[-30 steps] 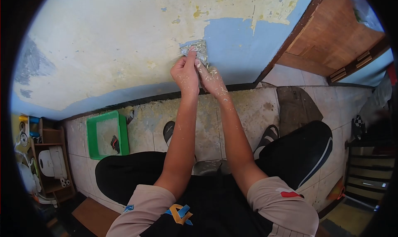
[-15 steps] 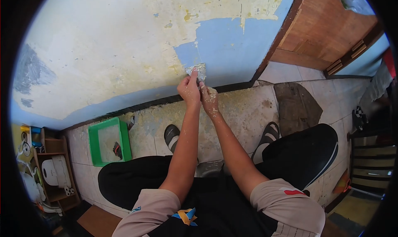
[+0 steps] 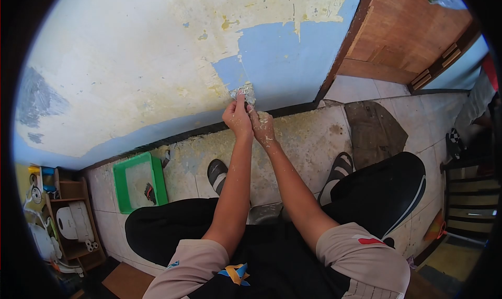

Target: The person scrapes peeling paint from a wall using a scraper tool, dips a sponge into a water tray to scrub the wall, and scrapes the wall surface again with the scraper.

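Both of my hands are closed on one scraper [image 3: 243,93], whose blade is covered with pale paint flakes and lies against the lower part of the wall [image 3: 130,63]. My left hand [image 3: 238,117] has its thumb stretched up over the blade. Close beside it, my right hand [image 3: 263,127] wraps round the handle, with flakes stuck to its skin. Blue paint surrounds the blade above and to the right, and the bared cream and yellowish surface is to the left. The scraper's handle is mostly hidden by my fingers.
A green tray [image 3: 162,186] with a dark and red object is on the tiled floor at left, near a shelf [image 3: 94,258]. A brown cloth [image 3: 374,134] lies at right. Behind it is a wooden door [image 3: 408,32]. A person's leg [image 3: 473,108] shows at far right.
Both hands and the scraper have moved down the wall, and more flakes have left a blue patch uncovered above the blade. The view has shifted slightly.
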`<control>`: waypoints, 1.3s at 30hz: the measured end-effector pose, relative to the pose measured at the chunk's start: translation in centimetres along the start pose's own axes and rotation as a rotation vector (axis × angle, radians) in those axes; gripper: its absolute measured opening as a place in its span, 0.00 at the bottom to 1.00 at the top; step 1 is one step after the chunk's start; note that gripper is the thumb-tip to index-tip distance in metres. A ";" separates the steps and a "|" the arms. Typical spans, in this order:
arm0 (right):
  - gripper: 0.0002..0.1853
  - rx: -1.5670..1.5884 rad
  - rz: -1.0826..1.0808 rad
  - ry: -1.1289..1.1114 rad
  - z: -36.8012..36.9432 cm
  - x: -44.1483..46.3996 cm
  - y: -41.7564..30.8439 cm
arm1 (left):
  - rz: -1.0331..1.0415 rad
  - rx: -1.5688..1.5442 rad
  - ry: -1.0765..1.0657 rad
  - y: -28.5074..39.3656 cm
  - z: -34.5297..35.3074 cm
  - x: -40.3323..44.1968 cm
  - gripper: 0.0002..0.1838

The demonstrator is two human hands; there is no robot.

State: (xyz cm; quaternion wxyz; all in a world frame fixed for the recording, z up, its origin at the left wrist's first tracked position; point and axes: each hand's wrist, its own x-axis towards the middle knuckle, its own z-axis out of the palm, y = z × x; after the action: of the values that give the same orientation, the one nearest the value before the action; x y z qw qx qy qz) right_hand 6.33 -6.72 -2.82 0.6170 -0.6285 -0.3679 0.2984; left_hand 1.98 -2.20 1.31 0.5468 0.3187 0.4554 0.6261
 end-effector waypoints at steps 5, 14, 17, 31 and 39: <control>0.24 0.043 -0.023 0.005 0.4 0.2 0.4 | -0.002 -0.024 0.028 0.2 0.4 -0.2 0.22; 0.22 0.074 -0.111 -0.068 0.4 2.5 -5.6 | 0.101 -0.113 -0.055 6.3 2.9 0.9 0.22; 0.23 0.213 -0.113 -0.008 2.3 2.4 -4.0 | 0.117 -0.096 -0.092 5.1 1.7 1.5 0.23; 0.29 0.101 0.041 -0.054 1.2 0.5 0.8 | -0.005 0.087 -0.135 0.9 -1.3 1.6 0.17; 0.29 0.179 0.065 -0.042 1.2 -0.2 0.4 | 0.028 0.136 -0.117 -0.4 -1.8 2.0 0.18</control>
State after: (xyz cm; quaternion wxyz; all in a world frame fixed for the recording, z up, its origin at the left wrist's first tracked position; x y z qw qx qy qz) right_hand 5.27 -6.17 -3.28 0.6530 -0.5760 -0.3320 0.3628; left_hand 0.14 -0.67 0.06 0.5408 0.3973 0.4597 0.5817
